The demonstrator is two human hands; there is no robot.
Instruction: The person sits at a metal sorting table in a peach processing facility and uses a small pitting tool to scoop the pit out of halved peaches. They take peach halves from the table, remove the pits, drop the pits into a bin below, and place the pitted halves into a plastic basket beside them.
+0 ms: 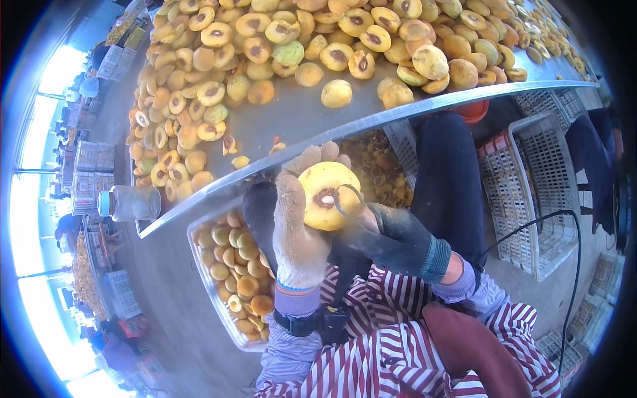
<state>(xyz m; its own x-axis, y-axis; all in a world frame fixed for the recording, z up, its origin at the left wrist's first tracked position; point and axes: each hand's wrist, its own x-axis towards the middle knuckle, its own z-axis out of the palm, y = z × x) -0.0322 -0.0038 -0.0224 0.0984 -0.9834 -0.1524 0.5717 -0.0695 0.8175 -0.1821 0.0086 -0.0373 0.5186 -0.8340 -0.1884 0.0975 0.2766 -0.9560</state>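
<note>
My left hand (294, 222), in a pale, stained work glove, cups a yellow peach half (323, 179) with its cut face up. A brown hollow with a whitish spot shows at the centre of the fruit. My right hand (405, 242), in a dark glove, is closed around a small pitting tool with a curved metal blade (350, 192). That blade arcs over the cut face, beside the hollow. The tool's handle is mostly hidden by the fingers, which are a little blurred. Both hands are over my lap, just below the metal table's edge.
Many peach halves (219, 33) cover the metal table (298, 109). A crate of peach halves (245, 285) stands at lower left, another container with peach scraps (378, 159) under the table edge. White plastic crates (541, 192) and a black cable (578, 265) are at right, a clear jar (136, 203) at left.
</note>
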